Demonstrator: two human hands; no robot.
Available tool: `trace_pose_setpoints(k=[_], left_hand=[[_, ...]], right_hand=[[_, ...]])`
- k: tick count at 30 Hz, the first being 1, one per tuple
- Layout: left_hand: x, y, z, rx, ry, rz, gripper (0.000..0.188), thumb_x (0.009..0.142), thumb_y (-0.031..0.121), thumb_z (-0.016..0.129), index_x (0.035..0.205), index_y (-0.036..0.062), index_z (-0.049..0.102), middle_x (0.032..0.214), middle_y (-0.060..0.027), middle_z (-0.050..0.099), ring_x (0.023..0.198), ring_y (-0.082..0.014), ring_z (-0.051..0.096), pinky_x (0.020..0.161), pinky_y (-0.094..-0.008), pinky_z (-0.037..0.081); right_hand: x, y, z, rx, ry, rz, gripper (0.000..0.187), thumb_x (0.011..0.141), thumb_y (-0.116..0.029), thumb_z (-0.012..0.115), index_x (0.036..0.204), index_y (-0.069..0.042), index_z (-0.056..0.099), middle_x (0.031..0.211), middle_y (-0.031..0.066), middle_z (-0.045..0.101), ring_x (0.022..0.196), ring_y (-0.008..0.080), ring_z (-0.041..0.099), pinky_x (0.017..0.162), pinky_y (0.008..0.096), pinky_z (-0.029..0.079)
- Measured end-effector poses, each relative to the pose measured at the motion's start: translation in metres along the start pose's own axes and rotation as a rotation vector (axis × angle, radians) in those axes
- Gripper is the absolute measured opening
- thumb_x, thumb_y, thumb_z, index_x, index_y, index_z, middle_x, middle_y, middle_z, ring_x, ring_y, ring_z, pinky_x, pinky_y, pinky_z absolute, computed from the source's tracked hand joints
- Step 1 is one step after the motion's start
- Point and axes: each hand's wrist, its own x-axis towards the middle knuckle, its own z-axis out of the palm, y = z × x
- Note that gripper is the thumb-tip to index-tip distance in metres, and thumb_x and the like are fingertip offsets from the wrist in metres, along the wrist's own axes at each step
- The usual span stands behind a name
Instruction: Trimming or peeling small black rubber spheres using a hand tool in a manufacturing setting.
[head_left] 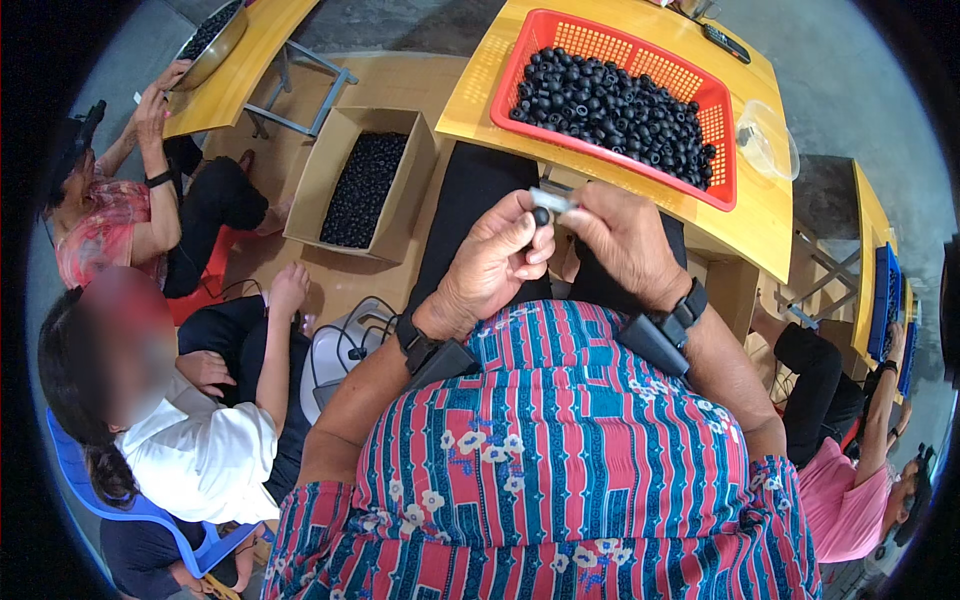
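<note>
Above my lap, the fingers of my left hand [490, 255] are closed around a small round black part [541, 216], like the pieces in the basket. Close beside it, my right hand [628, 242] pinches a small flat silvery tool [552, 201], which looks like a short blade but is too blurred to name for sure. Its far end reaches over the black part, near my left thumb and index finger. Just beyond my hands, a red plastic basket [612, 151] full of black ring-shaped parts [610, 110] stands on a yellow table [470, 105].
A clear plastic tub [768, 140] and a black remote-like object [726, 43] lie on the table. Left on the floor stands a cardboard box [408, 205] of black parts. A person in white [215, 430] sits close at left; others work farther left and right.
</note>
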Motion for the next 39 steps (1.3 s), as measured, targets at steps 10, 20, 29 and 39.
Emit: trace_pose_setpoints(k=[10, 20, 29, 39], left_hand=[[-0.002, -0.004, 0.007, 0.062, 0.041, 0.039, 0.022, 0.095, 0.026, 0.055, 0.11, 0.0108, 0.051, 0.081, 0.003, 0.043, 0.067, -0.0052, 0.036, 0.052, -0.0145, 0.029], [-0.007, -0.007, 0.008, 0.15, 0.024, 0.015, 0.026, 0.095, 0.026, 0.055, 0.116, 0.012, 0.049, 0.082, 0.0035, 0.044, 0.066, -0.0038, 0.036, 0.053, -0.0142, 0.029], [-0.012, -0.013, 0.001, 0.274, -0.034, 0.017, 0.023, 0.096, 0.023, 0.053, 0.113, 0.0092, 0.049, 0.078, 0.0037, 0.042, 0.065, -0.0042, 0.034, 0.053, -0.0162, 0.028], [-0.007, -0.011, -0.008, 0.226, -0.021, -0.05, 0.023, 0.095, 0.025, 0.055, 0.11, 0.0092, 0.049, 0.076, 0.0048, 0.038, 0.065, -0.0054, 0.034, 0.054, -0.017, 0.029]], right_hand=[[-0.002, -0.009, 0.007, 0.583, 0.053, 0.234, 0.019, 0.085, -0.009, 0.064, 0.101, 0.001, 0.064, 0.093, 0.0069, 0.065, 0.091, 0.0132, 0.059, 0.082, 0.028, 0.048], [-0.005, -0.008, 0.014, 0.836, -0.072, 0.263, 0.02, 0.08, 0.001, 0.067, 0.1, 0.001, 0.066, 0.095, 0.0049, 0.067, 0.093, 0.0111, 0.061, 0.086, 0.0263, 0.047], [-0.011, -0.003, 0.015, 0.79, -0.121, 0.251, 0.012, 0.086, -0.013, 0.067, 0.096, -0.007, 0.066, 0.074, -0.0055, 0.06, 0.055, -0.001, 0.04, 0.045, 0.0159, 0.025], [-0.006, 0.005, 0.024, 0.877, -0.115, 0.326, 0.015, 0.089, -0.021, 0.065, 0.092, -0.007, 0.066, 0.068, -0.0069, 0.056, 0.052, -0.001, 0.037, 0.044, 0.0158, 0.025]])
